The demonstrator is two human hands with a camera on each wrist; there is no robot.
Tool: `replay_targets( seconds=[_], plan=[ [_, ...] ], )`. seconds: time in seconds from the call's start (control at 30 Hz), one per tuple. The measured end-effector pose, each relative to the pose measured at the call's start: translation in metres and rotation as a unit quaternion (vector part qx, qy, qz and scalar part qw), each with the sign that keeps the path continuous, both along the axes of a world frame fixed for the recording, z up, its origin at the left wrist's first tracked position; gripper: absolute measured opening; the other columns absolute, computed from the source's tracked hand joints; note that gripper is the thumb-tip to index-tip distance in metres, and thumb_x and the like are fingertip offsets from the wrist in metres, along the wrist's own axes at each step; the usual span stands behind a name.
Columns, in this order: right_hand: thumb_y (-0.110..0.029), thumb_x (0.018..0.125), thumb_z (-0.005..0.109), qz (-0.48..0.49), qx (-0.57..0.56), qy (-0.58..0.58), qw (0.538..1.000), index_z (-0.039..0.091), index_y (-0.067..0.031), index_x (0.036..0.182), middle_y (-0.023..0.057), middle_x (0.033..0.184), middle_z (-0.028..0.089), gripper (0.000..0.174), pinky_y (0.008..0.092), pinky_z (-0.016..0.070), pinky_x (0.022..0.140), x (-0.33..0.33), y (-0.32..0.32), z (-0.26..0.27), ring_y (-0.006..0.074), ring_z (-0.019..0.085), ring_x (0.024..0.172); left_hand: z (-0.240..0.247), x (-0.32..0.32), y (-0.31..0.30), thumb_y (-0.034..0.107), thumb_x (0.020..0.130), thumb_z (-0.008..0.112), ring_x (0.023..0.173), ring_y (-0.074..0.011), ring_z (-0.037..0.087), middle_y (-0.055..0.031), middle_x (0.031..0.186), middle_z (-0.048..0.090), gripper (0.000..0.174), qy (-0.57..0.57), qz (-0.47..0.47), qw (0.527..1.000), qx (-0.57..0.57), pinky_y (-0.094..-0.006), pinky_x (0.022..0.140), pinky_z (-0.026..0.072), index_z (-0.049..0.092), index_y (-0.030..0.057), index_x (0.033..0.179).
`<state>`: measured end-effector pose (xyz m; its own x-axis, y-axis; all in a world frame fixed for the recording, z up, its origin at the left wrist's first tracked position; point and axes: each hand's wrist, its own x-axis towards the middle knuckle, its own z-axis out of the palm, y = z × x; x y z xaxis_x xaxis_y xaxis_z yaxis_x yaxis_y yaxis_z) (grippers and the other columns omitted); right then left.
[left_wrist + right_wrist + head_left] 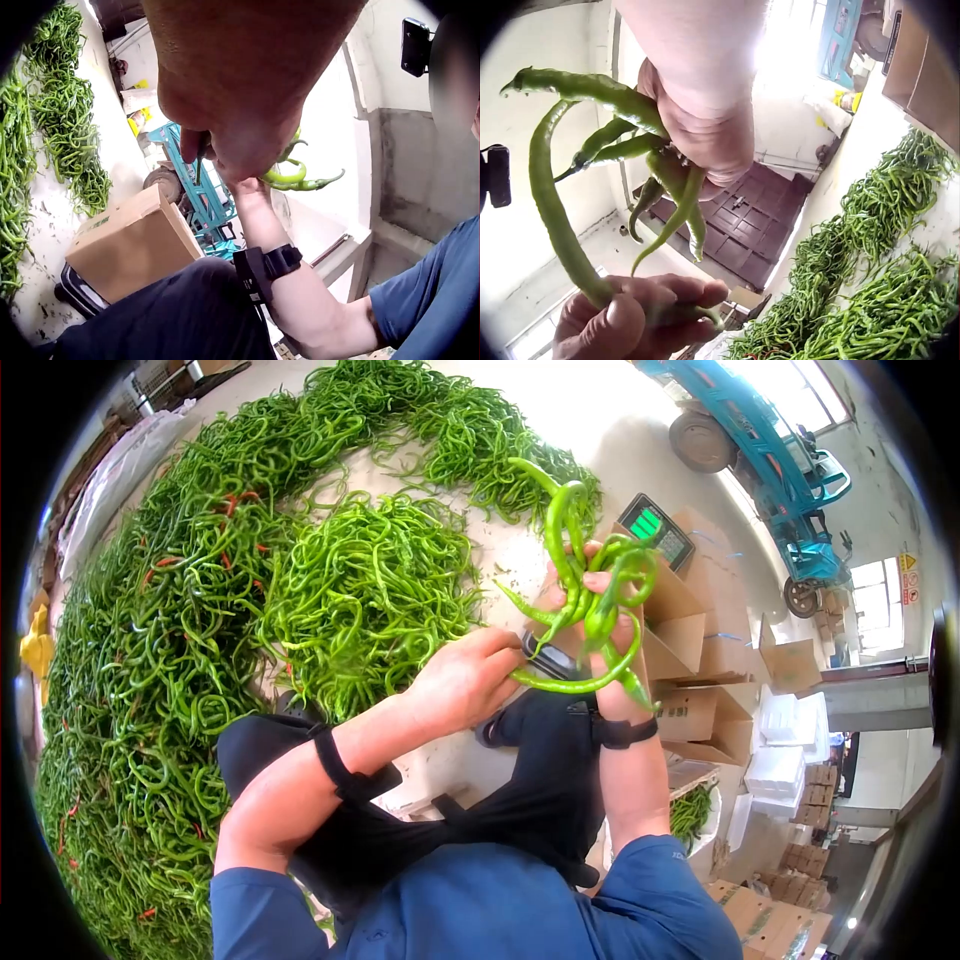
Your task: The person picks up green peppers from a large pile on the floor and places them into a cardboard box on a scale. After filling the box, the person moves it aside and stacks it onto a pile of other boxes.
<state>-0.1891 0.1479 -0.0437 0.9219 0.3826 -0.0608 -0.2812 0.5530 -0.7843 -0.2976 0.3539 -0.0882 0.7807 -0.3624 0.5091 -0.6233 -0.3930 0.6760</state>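
Note:
My right hand (pixel 600 585) grips a bunch of long green chili peppers (pixel 622 105), several of them curling out past the fingers. In the right wrist view this right hand (pixel 705 135) comes down from the top. My left hand (pixel 470 675) pinches the end of one long curved green chili pepper (pixel 590 682), whose other end reaches up to the bunch. Seen from the right wrist, the left hand (pixel 622 322) is at the bottom with its fingers and thumb round that pepper. In the left wrist view the left hand (pixel 232 127) hides most of the bunch.
A heap of light green chili peppers (pixel 380 590) lies on the floor in front, with a larger darker heap (pixel 140 710) to the left. A scale display (pixel 655 525) glows beside open cardboard boxes (pixel 700 720) at the right. A teal three-wheeler (pixel 760 440) stands beyond.

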Motion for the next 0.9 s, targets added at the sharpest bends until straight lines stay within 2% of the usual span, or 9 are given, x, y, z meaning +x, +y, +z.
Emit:
replay_targets(
  seconds=[0.13,0.17,0.3,0.33,0.47,0.53,0.63,0.8,0.9],
  plan=[
    [-0.006,0.088,0.068,0.012,-0.052,-0.044,0.998,0.064,-0.0023,0.12,0.0155,0.116,0.068,0.033,0.0349,0.0615,0.07,-0.006,-0.009,0.01,0.0239,0.069,0.091,0.001,-0.001,-0.002,0.008,0.085,0.073,0.102,-0.0381,0.066,-0.0185,0.116,0.065,0.03,0.107,-0.038,0.992,-0.048,-0.0428,0.088,0.0559,0.068,0.0001,0.113],
    [-0.005,0.087,0.068,-0.011,-0.082,-0.069,0.994,0.064,-0.0002,0.119,0.0155,0.114,0.069,0.032,0.0342,0.0612,0.072,-0.004,-0.01,0.008,0.023,0.07,0.09,-0.003,0.001,-0.003,0.009,0.089,0.071,0.099,-0.0329,0.069,-0.0184,0.111,0.066,0.028,0.097,-0.053,0.992,-0.061,-0.0401,0.086,0.0563,0.067,0.0007,0.115],
    [0.006,0.08,0.067,-0.122,-0.107,-0.096,0.982,0.067,0.0046,0.112,0.0124,0.103,0.072,0.032,0.029,0.058,0.077,-0.001,-0.004,0.007,0.0185,0.069,0.083,0.023,-0.002,-0.004,0.015,0.102,0.061,0.097,-0.0165,0.071,-0.0156,0.109,0.067,0.026,0.358,-0.078,0.93,-0.026,-0.0328,0.077,0.057,0.063,-0.0008,0.122],
    [0.008,0.079,0.067,-0.158,-0.113,-0.099,0.976,0.067,0.0044,0.112,0.0118,0.102,0.073,0.033,0.0284,0.0574,0.078,0.003,-0.008,0.001,0.0179,0.069,0.082,0.014,-0.002,-0.007,0.016,0.104,0.058,0.097,-0.0175,0.071,-0.0154,0.111,0.067,0.027,0.39,-0.078,0.913,-0.088,-0.0327,0.077,0.0575,0.06,-0.0013,0.125],
    [0.003,0.082,0.072,-0.279,-0.416,-0.224,0.836,0.069,-0.0001,0.108,0.0097,0.099,0.073,0.026,0.0295,0.0548,0.077,0.002,-0.022,0.002,0.0133,0.068,0.082,-0.007,0.0,-0.017,0.016,0.11,0.045,0.097,-0.0268,0.07,-0.0192,0.119,0.063,0.026,0.505,-0.072,0.803,-0.307,-0.036,0.077,0.0599,0.04,0.0003,0.13],
    [-0.001,0.077,0.077,-0.323,-0.46,-0.269,0.782,0.069,-0.0025,0.104,0.0116,0.097,0.072,0.029,0.0332,0.0548,0.079,0.005,-0.032,0.0,0.0202,0.07,0.085,-0.012,0.006,-0.018,0.016,0.109,0.046,0.093,-0.0265,0.07,-0.0199,0.117,0.063,0.026,0.516,-0.069,0.782,-0.342,-0.0358,0.076,0.06,0.04,0.0015,0.13],
    [-0.001,0.071,0.079,-0.358,-0.491,-0.344,0.716,0.069,-0.0035,0.101,0.0136,0.098,0.069,0.032,0.0373,0.0551,0.08,0.008,-0.049,0.01,0.0325,0.069,0.091,-0.013,0.013,-0.027,0.016,0.107,0.051,0.089,-0.0256,0.07,-0.0167,0.111,0.063,0.029,0.504,-0.046,0.788,-0.352,-0.0348,0.07,0.0605,0.044,0.0012,0.131],
    [0.0,0.072,0.076,-0.344,-0.556,-0.444,0.613,0.068,-0.0052,0.096,0.0141,0.097,0.07,0.026,0.0403,0.0566,0.082,0.038,-0.119,0.035,0.0338,0.069,0.091,-0.008,0.038,-0.048,0.016,0.105,0.056,0.084,-0.0246,0.071,-0.0107,0.098,0.063,0.051,0.494,-0.018,0.802,-0.337,-0.0315,0.064,0.0607,0.037,0.0028,0.151],
    [-0.002,0.076,0.072,-0.263,-0.599,-0.476,0.588,0.069,-0.0059,0.098,0.0134,0.098,0.07,0.022,0.0408,0.0562,0.084,0.064,-0.183,0.061,0.033,0.069,0.093,0.005,0.06,-0.071,0.016,0.105,0.057,0.082,-0.023,0.071,-0.0126,0.101,0.065,0.054,0.469,0.005,0.822,-0.321,-0.0304,0.06,0.0599,0.036,0.0071,0.154]
  ],
)
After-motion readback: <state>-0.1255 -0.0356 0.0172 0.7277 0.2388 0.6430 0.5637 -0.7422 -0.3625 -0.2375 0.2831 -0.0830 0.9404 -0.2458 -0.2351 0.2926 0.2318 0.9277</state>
